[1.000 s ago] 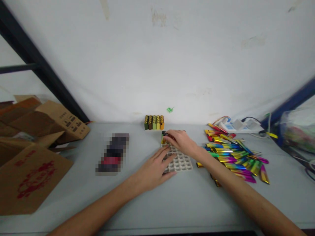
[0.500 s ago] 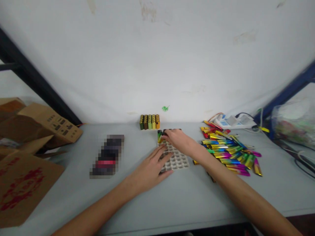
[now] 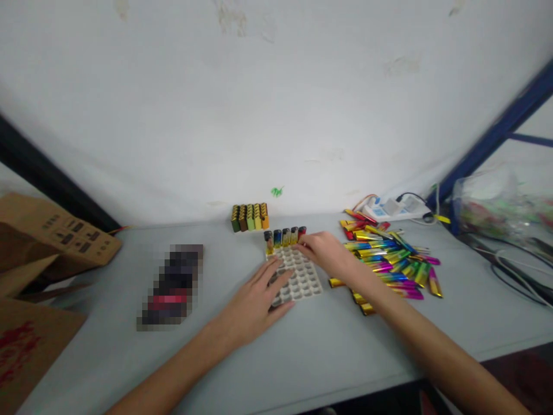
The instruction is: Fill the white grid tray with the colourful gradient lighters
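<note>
A pale tray with rows of pockets (image 3: 310, 283) lies on the table in front of me. Along its far edge stands a row of several lighters (image 3: 286, 237) with dark tops. My left hand (image 3: 254, 302) rests on the tray's left side, fingers spread and holding nothing. At the right end of the row, my right hand (image 3: 327, 253) has its fingers closed round a red lighter (image 3: 302, 231), whose lower part they hide. To the right, a loose pile of shiny, multicoloured lighters (image 3: 404, 266) spreads over the table, partly behind my right forearm.
Against the wall stands a tight block of upright lighters (image 3: 250, 218). A power strip (image 3: 400, 209) with plugs and cables sits behind the pile. Open cardboard boxes (image 3: 56, 230) are at the left, near a pixelated dark object (image 3: 175, 282). A clear plastic bag (image 3: 501, 196) is far right.
My right hand has shifted along the row to its right end, uncovering the lighters it hid before. The left hand stays on the tray. The whole view has shifted slightly.
</note>
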Tool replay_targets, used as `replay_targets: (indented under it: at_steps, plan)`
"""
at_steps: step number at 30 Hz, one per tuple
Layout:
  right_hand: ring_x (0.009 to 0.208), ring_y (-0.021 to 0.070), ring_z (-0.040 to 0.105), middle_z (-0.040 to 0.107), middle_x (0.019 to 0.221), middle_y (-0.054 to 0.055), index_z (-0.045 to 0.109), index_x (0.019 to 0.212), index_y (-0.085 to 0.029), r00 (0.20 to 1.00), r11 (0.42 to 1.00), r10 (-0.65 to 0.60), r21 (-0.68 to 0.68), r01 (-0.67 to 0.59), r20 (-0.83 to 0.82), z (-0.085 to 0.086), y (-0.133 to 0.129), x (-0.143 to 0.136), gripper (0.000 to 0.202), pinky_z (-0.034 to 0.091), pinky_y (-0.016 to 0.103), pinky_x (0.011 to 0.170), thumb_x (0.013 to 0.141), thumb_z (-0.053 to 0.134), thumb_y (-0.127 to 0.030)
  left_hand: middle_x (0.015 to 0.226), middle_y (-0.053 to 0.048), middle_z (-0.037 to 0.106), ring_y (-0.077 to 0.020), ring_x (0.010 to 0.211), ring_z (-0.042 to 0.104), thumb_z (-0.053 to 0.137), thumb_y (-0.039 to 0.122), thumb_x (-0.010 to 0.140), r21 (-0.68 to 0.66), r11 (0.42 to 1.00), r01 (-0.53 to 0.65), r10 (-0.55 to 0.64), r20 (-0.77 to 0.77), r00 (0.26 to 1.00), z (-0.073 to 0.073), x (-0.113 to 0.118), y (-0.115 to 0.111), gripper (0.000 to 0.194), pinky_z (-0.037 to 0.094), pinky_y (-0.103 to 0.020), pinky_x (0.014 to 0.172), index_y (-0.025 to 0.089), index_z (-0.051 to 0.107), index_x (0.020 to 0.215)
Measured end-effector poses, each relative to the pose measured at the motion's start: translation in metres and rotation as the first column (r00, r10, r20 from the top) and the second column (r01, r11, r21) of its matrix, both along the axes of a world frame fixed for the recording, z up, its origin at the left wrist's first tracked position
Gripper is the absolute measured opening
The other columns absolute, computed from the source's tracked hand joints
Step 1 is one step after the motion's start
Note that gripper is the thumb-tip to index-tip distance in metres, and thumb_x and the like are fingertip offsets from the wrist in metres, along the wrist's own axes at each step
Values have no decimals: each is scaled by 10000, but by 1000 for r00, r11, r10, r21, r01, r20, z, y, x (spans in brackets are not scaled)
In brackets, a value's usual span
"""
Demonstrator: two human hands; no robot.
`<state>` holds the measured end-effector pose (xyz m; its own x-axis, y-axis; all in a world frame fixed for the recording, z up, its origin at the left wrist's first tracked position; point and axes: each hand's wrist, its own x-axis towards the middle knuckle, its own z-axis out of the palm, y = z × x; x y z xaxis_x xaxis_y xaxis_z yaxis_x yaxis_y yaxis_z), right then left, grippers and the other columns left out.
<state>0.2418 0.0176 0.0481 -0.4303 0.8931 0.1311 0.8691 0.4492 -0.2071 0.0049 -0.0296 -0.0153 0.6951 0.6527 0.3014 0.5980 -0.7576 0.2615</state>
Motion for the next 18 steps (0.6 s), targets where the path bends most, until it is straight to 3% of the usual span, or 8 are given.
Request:
replay_targets:
  at_steps: [4, 8, 12, 15, 18]
  plan:
    - [925, 241, 708, 762, 1021, 142, 770, 1059, -135, 999, 998, -3, 61, 5, -35, -11, 6, 84, 244, 515, 345, 882, 1008, 553, -235, 1584, -167, 451, -337, 1504, 399, 609, 450, 999, 13, 1000, 4, -5, 27, 1000, -2, 0, 0, 536, 418, -531, 1214, 216, 537, 1475]
    - [1030, 266, 683, 742, 1080, 138, 799, 1031, -172, 999, 997, 22, -74, -19, 36, -18, 18, 141, 269, 510, 387, 954, 978, 593, -337, 1582, -163, 457, -339, 1496, 413, 612, 447, 997, 10, 1000, 2, -2, 31, 1000, -2, 0, -1, 528, 431, -535, 1205, 223, 546, 1470]
    - [1040, 285, 668, 740, 1052, 122, 795, 985, -187, 997, 985, 66, -162, -59, 33, -10, 24, 153, 307, 516, 412, 944, 925, 650, -450, 1579, -170, 457, -341, 1496, 412, 604, 450, 1002, 7, 1000, 3, -3, 10, 1000, 0, 0, -1, 530, 431, -539, 1204, 215, 544, 1473]
    - [1052, 301, 668, 732, 1085, 131, 779, 1004, -196, 1000, 995, -17, -99, 17, 0, 3, 20, 155, 321, 516, 435, 945, 905, 656, -475, 1587, -165, 446, -335, 1504, 401, 596, 456, 1006, 4, 1000, -1, 1, 1, 1000, 1, 0, -1, 532, 429, -533, 1206, 220, 536, 1479]
    - [990, 299, 694, 747, 1082, 130, 774, 1009, -202, 997, 985, -73, -158, 76, 27, 10, 12, 164, 326, 530, 421, 891, 900, 640, -479, 1591, -164, 441, -333, 1508, 394, 592, 459, 1007, 1, 1000, 0, 0, -2, 1000, 1, 0, -1, 537, 420, -535, 1211, 223, 527, 1485]
